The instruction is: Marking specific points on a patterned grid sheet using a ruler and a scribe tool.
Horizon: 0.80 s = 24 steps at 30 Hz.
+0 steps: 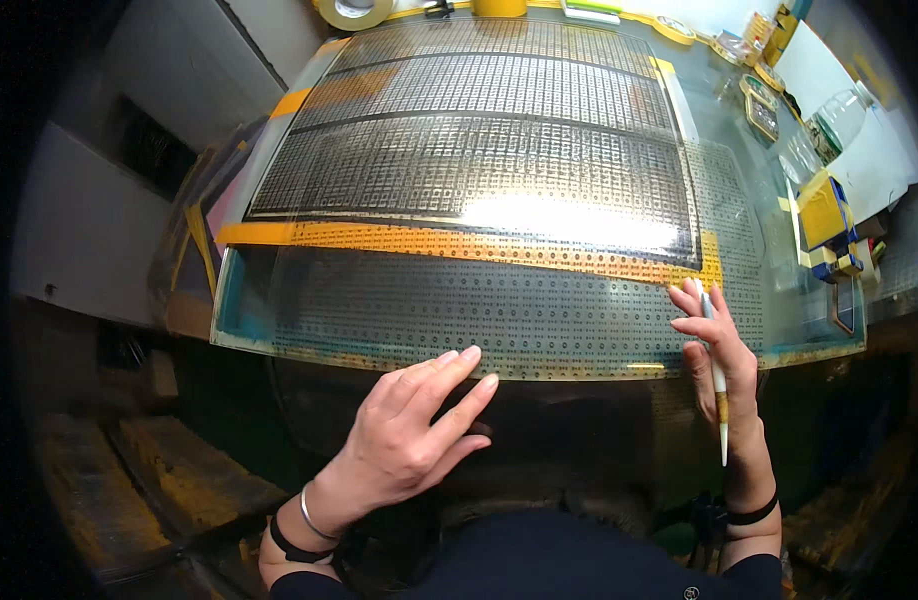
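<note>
My right hand (pixel 736 365) is at the near right of the glass table, fingers curled around a slim white pen-like tool (pixel 720 380). A brownish band circles the tool, and its pale pointed end is toward me; its other end is by the fingertips. Those fingertips are near the corner of an orange tape strip (pixel 419 240). My left hand (pixel 404 430) is open at the near edge, fingers spread, fingertips over or on a clear sheet (pixel 479 300) with rows of small dark marks; contact is unclear. Beyond the tape lies a dense grid-patterned panel (pixel 419 160), shining with glare.
The glass tabletop (pixel 779 335) has a bluish near edge. On its right are a blue-and-yellow box (pixel 827 215), a clear plastic bottle (pixel 841 120) and white paper (pixel 879 150). Tape rolls (pixel 356 10) stand along the back. A grey cabinet (pixel 99 210) is at left.
</note>
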Available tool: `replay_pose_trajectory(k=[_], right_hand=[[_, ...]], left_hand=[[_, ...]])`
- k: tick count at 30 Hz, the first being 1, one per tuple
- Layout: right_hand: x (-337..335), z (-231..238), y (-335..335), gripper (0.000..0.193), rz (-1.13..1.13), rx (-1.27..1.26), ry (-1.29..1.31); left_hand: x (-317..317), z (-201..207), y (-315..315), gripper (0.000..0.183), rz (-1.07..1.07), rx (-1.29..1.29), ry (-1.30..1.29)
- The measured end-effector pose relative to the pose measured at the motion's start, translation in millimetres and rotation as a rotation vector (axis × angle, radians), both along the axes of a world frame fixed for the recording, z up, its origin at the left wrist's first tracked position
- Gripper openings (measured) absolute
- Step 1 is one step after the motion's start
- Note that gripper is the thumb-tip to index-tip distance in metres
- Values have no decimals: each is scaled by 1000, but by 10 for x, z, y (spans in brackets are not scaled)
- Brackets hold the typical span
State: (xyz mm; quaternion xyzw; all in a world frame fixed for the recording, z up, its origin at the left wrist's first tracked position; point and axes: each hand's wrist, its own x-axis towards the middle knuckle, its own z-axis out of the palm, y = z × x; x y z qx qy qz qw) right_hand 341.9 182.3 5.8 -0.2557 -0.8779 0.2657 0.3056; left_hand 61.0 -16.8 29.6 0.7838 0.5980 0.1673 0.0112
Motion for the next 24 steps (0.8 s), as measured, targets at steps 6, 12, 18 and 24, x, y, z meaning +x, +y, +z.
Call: replay_pose_trajectory(k=[6, 12, 18, 24], right_hand=[[175, -35, 223, 16, 13, 271, -95], [-163, 284, 49, 24, -35, -243, 109], [-902, 371, -301, 22, 191, -443, 70], [-1027, 183, -290, 16, 93, -552, 67]], left_hand=[[-463, 24, -262, 89, 313, -56, 43], [-414, -120, -289, 80, 304, 10, 51], [-231, -39, -253, 75, 293, 11, 49], [-225, -29, -240, 71, 302, -9, 30]])
